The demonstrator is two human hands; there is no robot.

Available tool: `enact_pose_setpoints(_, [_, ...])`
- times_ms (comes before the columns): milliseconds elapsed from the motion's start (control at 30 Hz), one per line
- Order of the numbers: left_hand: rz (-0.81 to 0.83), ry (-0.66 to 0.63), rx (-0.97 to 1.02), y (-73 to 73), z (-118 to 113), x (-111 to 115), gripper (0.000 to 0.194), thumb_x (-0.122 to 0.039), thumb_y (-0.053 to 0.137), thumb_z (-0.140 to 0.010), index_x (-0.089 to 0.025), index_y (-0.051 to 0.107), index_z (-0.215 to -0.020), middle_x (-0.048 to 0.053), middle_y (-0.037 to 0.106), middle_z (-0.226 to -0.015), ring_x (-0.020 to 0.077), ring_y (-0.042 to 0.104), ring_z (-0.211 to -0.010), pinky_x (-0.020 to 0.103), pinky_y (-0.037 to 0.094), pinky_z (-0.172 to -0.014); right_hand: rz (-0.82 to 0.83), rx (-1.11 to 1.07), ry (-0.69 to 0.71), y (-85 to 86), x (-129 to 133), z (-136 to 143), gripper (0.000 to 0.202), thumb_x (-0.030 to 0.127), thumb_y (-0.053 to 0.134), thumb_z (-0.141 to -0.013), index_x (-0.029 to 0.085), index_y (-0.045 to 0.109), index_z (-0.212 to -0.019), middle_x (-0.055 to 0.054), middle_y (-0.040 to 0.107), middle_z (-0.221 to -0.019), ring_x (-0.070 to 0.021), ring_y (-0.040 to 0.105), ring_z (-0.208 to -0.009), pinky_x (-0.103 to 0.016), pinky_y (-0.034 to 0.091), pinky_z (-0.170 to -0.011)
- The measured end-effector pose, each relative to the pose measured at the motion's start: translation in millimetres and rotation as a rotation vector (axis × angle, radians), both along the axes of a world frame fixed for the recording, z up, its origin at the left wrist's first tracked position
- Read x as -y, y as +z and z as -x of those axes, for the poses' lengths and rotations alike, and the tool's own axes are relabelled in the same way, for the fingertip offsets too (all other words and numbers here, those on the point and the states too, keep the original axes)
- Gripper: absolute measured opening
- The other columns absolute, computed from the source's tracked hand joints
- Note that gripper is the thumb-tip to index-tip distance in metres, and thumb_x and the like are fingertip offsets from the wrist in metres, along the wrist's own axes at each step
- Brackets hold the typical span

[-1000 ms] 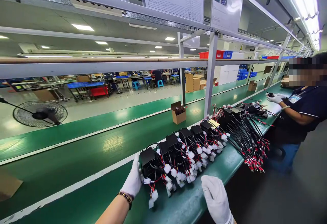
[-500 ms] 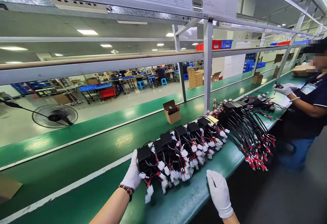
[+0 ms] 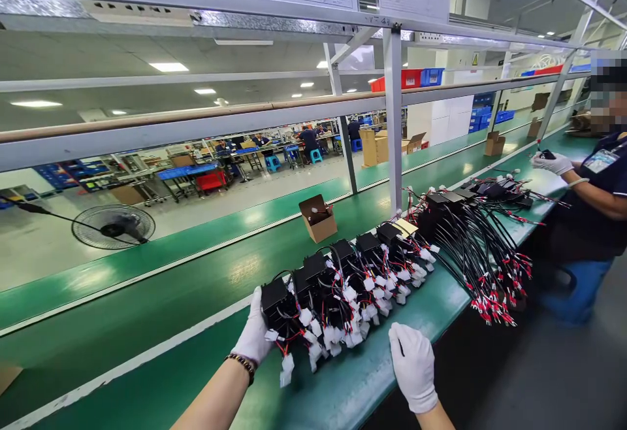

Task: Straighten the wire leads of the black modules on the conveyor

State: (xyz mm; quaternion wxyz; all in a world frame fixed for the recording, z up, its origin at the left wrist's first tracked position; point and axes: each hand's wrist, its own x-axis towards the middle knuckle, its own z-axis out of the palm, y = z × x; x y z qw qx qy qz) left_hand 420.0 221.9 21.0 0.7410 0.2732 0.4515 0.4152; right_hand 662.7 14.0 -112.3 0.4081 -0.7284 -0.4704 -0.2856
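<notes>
My left hand (image 3: 254,333), in a white glove, is pressed against the near end of a row of black boxes (image 3: 275,298); its fingers are partly hidden behind the end box. White connectors (image 3: 368,283) on red and black wires hang from the boxes towards the bench edge. My right hand (image 3: 412,366), also gloved, rests at the edge of the green bench (image 3: 337,391) with its fingers curled together; whether anything is in them is hidden. Further right lies a bundle of black cables (image 3: 465,240) with red ends.
A small open carton (image 3: 321,224) stands on the green belt (image 3: 206,306) behind the boxes. A metal post (image 3: 393,123) rises behind the row. At the right, a co-worker (image 3: 602,188) in gloves holds a small black part.
The view has shifted slightly. The carton on the belt has moved left relative to the post. My left hand stays at the end box, and my right hand has moved slightly left along the bench edge.
</notes>
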Motion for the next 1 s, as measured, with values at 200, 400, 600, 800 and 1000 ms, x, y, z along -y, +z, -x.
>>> enact_pose_setpoints(200, [0.018, 0.004, 0.022, 1.4, -4, 2, 0.053, -0.061, 0.048, -0.089, -0.019, 0.064, -0.117, 0.006, 0.075, -0.083, 0.0262, 0.073, -0.074, 0.041, 0.061, -0.069, 0.025, 0.000, -0.006, 2.2, -1, 0, 0.027, 0.026, 0.048, -0.100, 0.013, 0.071, -0.094, -0.009, 0.072, -0.089, -0.0216, 0.061, -0.082, -0.031, 0.039, -0.076])
enact_pose_setpoints(400, [0.019, 0.010, 0.023, -8.8, -5, -5, 0.056, -0.064, 0.049, -0.087, -0.020, 0.063, -0.118, 0.007, 0.075, -0.089, 0.0242, 0.073, -0.074, 0.038, 0.060, -0.068, 0.066, 0.012, -0.006, 2.3, -1, -2, 0.030, 0.028, 0.047, -0.100, 0.014, 0.072, -0.093, -0.009, 0.073, -0.089, -0.0212, 0.061, -0.080, -0.031, 0.039, -0.075])
enact_pose_setpoints(600, [0.006, -0.032, 0.050, -11.9, -8, -6, 0.063, -0.068, 0.053, -0.082, -0.018, 0.063, -0.120, 0.010, 0.075, -0.096, 0.0254, 0.073, -0.076, 0.038, 0.060, -0.069, 0.106, 0.045, -0.017, -1.1, -1, -6, 0.032, 0.030, 0.046, -0.100, 0.014, 0.073, -0.093, -0.010, 0.073, -0.090, -0.0214, 0.061, -0.076, -0.031, 0.039, -0.071])
enact_pose_setpoints(800, [-0.005, -0.064, 0.091, -5.4, -9, -3, 0.067, -0.070, 0.045, -0.085, -0.016, 0.063, -0.120, 0.012, 0.075, -0.096, 0.0252, 0.072, -0.081, 0.036, 0.058, -0.072, 0.144, 0.101, -0.009, -3.4, 0, -14, 0.037, 0.032, 0.042, -0.101, 0.014, 0.074, -0.092, -0.010, 0.074, -0.091, -0.0223, 0.062, -0.076, -0.031, 0.040, -0.070])
enact_pose_setpoints(1000, [0.037, -0.037, 0.045, -12.7, 7, -6, 0.081, -0.078, 0.041, -0.081, -0.018, 0.050, -0.136, 0.018, 0.063, -0.127, 0.0288, 0.069, -0.093, 0.040, 0.056, -0.078, 0.176, 0.167, 0.034, -4.6, 0, -25, 0.047, 0.036, 0.036, -0.102, 0.010, 0.074, -0.091, -0.013, 0.074, -0.091, -0.0242, 0.064, -0.076, -0.033, 0.044, -0.071])
